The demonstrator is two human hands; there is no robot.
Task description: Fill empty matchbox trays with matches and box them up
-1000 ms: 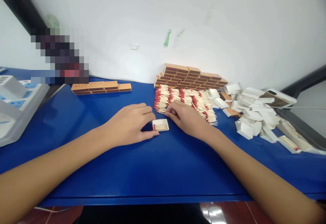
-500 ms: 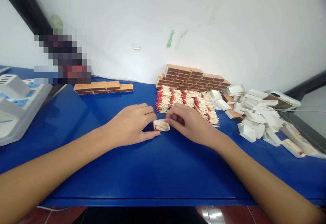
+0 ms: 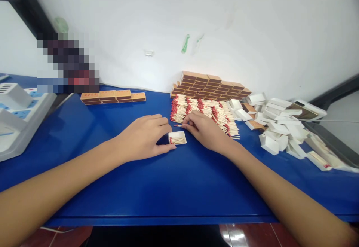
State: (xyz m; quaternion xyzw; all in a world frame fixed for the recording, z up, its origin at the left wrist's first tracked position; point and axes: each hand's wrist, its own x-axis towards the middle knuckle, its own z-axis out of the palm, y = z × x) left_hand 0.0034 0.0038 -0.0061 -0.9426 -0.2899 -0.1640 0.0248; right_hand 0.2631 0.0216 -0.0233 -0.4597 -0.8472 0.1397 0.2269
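Observation:
A small white matchbox tray (image 3: 183, 134) lies on the blue table, with several red-headed matches (image 3: 177, 140) inside. My left hand (image 3: 148, 136) steadies its left end between thumb and fingers. Just above the tray's far right corner, my right hand (image 3: 202, 129) pinches a match (image 3: 177, 126), its red head pointing left. Right behind that hand spreads a big pile of loose matches (image 3: 190, 106) in several rows, partly hidden by the hand.
Stacked brown matchboxes (image 3: 210, 86) stand against the wall, and a shorter row (image 3: 112, 96) sits to the left. White empty trays (image 3: 283, 123) heap up at the right, near a phone (image 3: 311, 109). A white plastic holder (image 3: 25, 127) occupies the left edge.
My right hand has moved from the tray's right end slightly up and away, and a match now shows between its fingertips. The left hand and the tray have stayed in place.

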